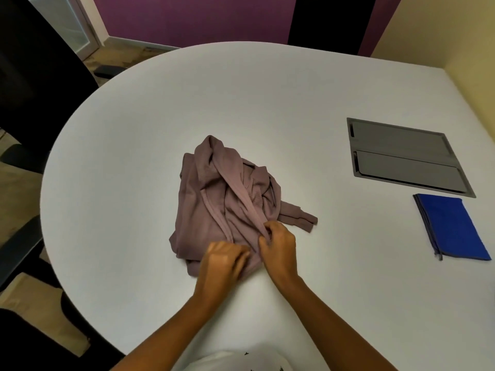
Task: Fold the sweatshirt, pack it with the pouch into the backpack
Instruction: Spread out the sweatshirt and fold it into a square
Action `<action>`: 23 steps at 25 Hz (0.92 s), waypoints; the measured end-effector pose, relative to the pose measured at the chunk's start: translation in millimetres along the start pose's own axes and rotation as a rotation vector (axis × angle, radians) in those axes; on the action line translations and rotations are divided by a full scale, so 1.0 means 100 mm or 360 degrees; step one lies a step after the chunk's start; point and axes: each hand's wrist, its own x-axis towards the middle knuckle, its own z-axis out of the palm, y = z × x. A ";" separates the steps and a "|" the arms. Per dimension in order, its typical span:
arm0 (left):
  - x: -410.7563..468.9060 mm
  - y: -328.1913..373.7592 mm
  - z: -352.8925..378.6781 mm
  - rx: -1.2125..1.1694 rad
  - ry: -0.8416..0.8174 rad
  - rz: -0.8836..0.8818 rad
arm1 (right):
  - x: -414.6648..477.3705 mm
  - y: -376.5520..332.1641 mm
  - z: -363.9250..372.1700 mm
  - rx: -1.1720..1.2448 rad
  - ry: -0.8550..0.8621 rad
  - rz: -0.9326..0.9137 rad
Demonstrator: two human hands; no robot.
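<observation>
The sweatshirt [214, 204] lies bunched mid-frame on the table [134, 156], the left hand [225, 261], blurred, and the right hand [280, 247] close together, each gripping its near hem. Pulled from so narrow a hold, the tangled sleeves may stay twisted and spoil the fold; the pouch [452, 226] lies well apart at right

The white table [134, 156] bears a crumpled sweatshirt [214, 204] and blue pouch [452, 226].
</observation>
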 end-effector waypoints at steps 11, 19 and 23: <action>0.70 -0.03 -0.16 -0.0081 -0.0087 -0.1125 | 0.02 0.12 -0.36 0.0066 0.0208 -0.0055; 0.73 -0.41 -0.89 0.0239 0.0247 -0.1383 | 0.39 0.56 -0.92 0.0021 0.0378 0.0011; 0.52 -0.88 -1.41 0.0437 0.0423 -0.1559 | 0.53 0.98 -1.27 -0.0204 0.0541 0.0206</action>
